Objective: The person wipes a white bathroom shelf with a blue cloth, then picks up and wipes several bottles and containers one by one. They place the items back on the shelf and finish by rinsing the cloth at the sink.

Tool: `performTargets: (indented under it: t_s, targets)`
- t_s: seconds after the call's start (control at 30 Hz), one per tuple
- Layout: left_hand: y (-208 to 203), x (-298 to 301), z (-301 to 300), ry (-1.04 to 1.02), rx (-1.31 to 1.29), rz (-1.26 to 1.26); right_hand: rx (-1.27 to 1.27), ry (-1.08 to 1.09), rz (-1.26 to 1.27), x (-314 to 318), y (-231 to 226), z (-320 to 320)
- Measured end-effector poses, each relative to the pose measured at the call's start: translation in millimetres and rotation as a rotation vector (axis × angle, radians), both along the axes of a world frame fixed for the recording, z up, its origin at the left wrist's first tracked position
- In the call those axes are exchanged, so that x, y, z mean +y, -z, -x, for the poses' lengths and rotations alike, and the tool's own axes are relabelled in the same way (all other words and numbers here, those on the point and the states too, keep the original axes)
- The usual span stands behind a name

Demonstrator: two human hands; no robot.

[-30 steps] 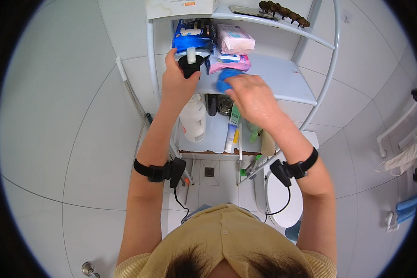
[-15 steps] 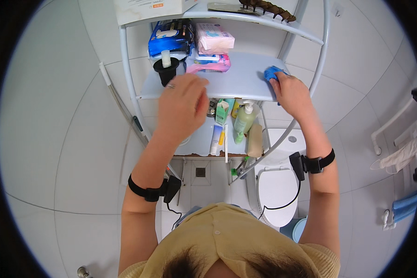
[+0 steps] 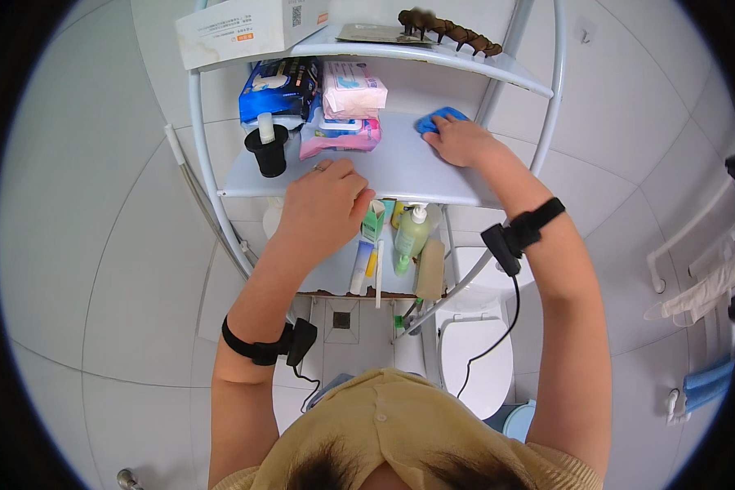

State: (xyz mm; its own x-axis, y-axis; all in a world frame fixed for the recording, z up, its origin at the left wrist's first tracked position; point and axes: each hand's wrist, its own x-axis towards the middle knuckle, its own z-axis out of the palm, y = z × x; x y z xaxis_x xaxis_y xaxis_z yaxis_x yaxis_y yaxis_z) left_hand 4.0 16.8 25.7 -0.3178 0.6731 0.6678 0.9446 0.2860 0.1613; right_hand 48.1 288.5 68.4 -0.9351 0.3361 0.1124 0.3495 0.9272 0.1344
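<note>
Change since half a second ago: the right hand (image 3: 464,140) is pressing the blue cloth (image 3: 439,120) further back and more toward the middle of the shelf (image 3: 400,167); the left hand (image 3: 325,206) is sitting at the shelf's front edge, lower than before.
Right grip: fingers are lying flat and spread over the blue cloth, pinning it to the shelf rather than clenching it.
Left grip: fingers are curling loosely over the shelf's front edge, holding nothing else.
Blue cloth: lying on the middle shelf toward its back right, mostly covered by the right hand.
Middle shelf contents: a black cup (image 3: 268,150) holding a white bottle (image 3: 265,127) is standing at the left; a blue pack (image 3: 279,88) and pink packs (image 3: 345,110) are stacking up behind it.
Lower shelf contents: a green pump bottle (image 3: 411,235), tubes (image 3: 365,265) and a small green box (image 3: 374,220) are standing close together.
Top shelf: a white carton (image 3: 249,28) is being cut off by the picture's edge; a brown object (image 3: 445,28) is too blurred to name.
Hidden: the lower shelf's left part is lying behind the left hand.
</note>
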Motion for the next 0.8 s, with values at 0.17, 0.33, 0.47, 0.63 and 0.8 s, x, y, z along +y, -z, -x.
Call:
performTargets:
  t_s: [0.17, 0.33, 0.47, 0.63, 0.8]
  targets:
    - [6, -5, 0, 0.024, -0.006, -0.074, -0.103, 0.136, 0.071, -28, -19, -55]
    - [8, -1, -1, 0.043, 0.076, -0.121, 0.296, -0.265, -0.179, -59, 18, -99]
    - [11, 1, -2, 0.040, 0.041, -0.102, 0.497, -0.478, -0.037, -57, 23, -109]
    - [11, -10, -5, 0.051, -0.002, -0.099, 0.499, -0.205, -0.080, -43, 30, -117]
    - [20, -16, 2, 0.080, 0.017, -0.111, 0.692, -0.378, -0.143, -85, 50, -98]
